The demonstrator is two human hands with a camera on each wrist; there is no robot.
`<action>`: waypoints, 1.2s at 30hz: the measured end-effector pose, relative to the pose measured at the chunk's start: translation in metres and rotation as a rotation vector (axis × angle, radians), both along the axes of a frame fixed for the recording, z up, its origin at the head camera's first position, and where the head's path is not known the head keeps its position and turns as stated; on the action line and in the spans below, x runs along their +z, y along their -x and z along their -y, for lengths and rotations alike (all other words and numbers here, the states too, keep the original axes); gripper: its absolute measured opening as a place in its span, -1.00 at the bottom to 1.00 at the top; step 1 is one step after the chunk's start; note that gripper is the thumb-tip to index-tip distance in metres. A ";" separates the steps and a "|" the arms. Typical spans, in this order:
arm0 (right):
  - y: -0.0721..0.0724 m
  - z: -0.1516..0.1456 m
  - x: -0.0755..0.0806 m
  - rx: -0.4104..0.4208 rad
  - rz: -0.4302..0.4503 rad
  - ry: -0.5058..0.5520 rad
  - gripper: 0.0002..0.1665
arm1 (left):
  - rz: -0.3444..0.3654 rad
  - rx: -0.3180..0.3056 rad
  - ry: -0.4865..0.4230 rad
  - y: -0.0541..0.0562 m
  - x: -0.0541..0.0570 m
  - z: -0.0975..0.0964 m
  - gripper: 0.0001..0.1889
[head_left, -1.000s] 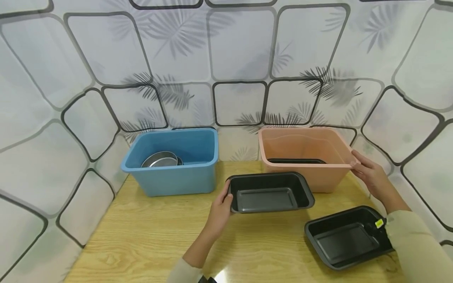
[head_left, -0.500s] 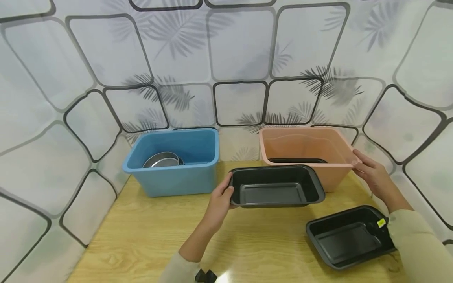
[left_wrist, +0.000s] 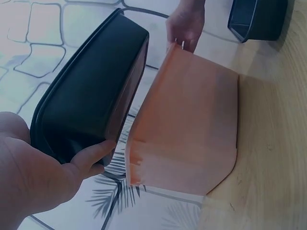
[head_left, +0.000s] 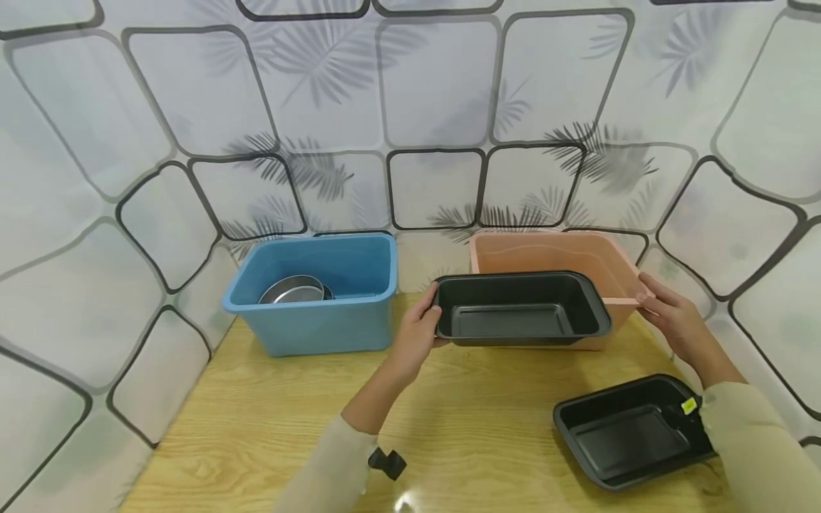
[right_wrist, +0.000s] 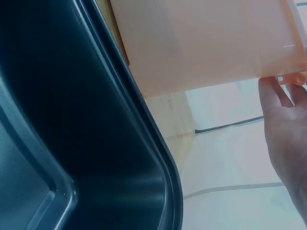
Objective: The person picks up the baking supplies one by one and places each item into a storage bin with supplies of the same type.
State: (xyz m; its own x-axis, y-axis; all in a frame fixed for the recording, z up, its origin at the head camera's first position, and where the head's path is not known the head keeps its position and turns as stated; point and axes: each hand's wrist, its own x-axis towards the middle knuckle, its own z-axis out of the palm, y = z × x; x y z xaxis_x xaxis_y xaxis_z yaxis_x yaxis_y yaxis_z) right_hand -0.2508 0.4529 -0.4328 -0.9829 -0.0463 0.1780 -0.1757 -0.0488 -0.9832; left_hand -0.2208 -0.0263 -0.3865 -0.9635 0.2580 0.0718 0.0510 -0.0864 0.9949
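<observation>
My left hand (head_left: 413,338) grips the left end of a black loaf pan (head_left: 513,320), thumb at the rim and fingers underneath. The pan is held in the air in front of the pink bin (head_left: 618,285), hiding most of its front wall in the head view. In the left wrist view the loaf pan (left_wrist: 91,86) is tilted beside the bin (left_wrist: 187,120), its underside showing. My right hand (head_left: 680,320) holds the bin's right rim, and in the right wrist view its fingers (right_wrist: 271,93) curl at that rim.
A second black baking pan (head_left: 635,427) with a yellow sticker lies on the wooden table (head_left: 276,420), front right. At the back left stands a blue bin (head_left: 327,328) with round metal pans (head_left: 291,288) inside. Patterned cloth (head_left: 436,85) hangs behind and at both sides.
My left hand has raised the loaf pan and moved it right and away from me, over the front of the pink bin. The right hand has stayed at the bin's rim.
</observation>
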 end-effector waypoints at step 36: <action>-0.001 -0.002 -0.001 0.007 0.011 -0.004 -0.22 | -0.043 0.077 0.095 0.094 0.027 -0.082 -0.42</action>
